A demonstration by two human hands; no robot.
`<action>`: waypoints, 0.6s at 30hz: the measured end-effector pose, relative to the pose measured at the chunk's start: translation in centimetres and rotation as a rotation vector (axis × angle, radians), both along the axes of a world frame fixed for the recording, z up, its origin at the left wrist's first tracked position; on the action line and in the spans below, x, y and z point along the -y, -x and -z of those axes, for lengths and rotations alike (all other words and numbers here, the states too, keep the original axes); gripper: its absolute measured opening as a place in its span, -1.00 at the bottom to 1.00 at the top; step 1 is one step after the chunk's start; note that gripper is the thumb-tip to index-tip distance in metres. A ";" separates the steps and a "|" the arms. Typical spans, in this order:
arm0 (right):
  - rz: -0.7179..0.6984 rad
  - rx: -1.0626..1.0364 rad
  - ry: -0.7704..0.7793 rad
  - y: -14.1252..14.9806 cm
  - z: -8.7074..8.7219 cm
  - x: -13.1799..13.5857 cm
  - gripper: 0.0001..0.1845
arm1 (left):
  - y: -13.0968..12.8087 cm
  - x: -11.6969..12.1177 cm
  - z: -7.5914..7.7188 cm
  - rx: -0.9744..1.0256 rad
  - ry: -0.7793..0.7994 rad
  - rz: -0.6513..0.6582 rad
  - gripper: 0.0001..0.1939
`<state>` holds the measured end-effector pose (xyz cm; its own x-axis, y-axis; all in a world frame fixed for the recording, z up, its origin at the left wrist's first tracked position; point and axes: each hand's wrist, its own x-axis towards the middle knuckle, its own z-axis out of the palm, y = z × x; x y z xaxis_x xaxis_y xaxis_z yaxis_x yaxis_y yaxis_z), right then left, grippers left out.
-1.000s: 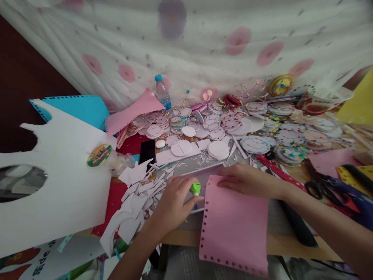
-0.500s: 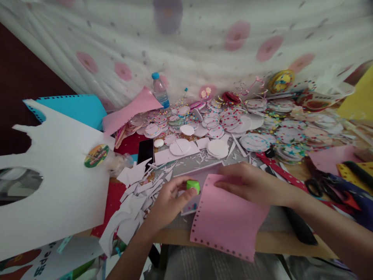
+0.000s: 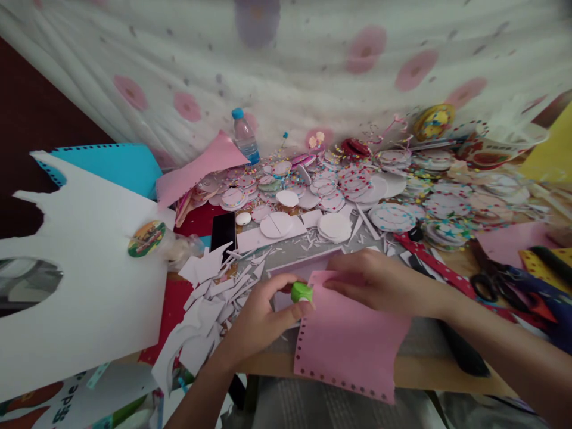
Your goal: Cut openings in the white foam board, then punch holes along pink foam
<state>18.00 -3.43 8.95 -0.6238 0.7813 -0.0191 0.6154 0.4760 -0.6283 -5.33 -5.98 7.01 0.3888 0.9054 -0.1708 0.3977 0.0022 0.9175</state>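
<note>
My left hand (image 3: 267, 313) is closed round a small green craft punch (image 3: 301, 291), with the thumb pressing its underside or front. The punch sits right at the left edge of a pink sheet of paper (image 3: 353, 345), near its upper corner. Small holes run down the sheet's left side and along its bottom edge. My right hand (image 3: 378, 277) pinches the sheet by its top between thumb and fingers. Beneath both hands lies a shallow pale tray (image 3: 310, 261), mostly covered by the paper and the left hand.
White paper scraps (image 3: 214, 304) heap up on the left, beside a phone (image 3: 223, 231) and a large cut white sheet (image 3: 111, 286). Behind are many decorated paper discs (image 3: 353, 179) and a water bottle (image 3: 245, 137). Scissors (image 3: 485, 287) lie at right.
My left hand has moved the green punch slightly right and down, from beside the pink sheet onto its left edge. My right hand still holds the sheet, shifted a little left.
</note>
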 end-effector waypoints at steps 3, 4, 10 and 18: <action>0.003 0.022 0.003 0.1 0.0 0.0 -0.74 | -0.1 0.1 0.1 -0.001 -0.008 0.006 -0.70; 0.006 0.024 -0.003 0.2 0.1 0.0 -0.74 | -0.2 0.1 0.1 0.005 -0.005 0.001 -0.69; 0.014 0.045 -0.060 0.2 0.4 0.3 -0.75 | -0.4 0.4 0.1 0.017 0.012 -0.004 -0.66; 0.007 0.017 -0.043 0.4 0.4 0.4 -0.76 | -0.9 0.4 0.1 0.022 -0.019 -0.008 -0.68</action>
<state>17.60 -3.83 8.56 -0.6182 0.7860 0.0043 0.6290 0.4980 -0.5969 -4.43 -6.42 6.89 0.3847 0.9116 -0.1451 0.3773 -0.0118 0.9260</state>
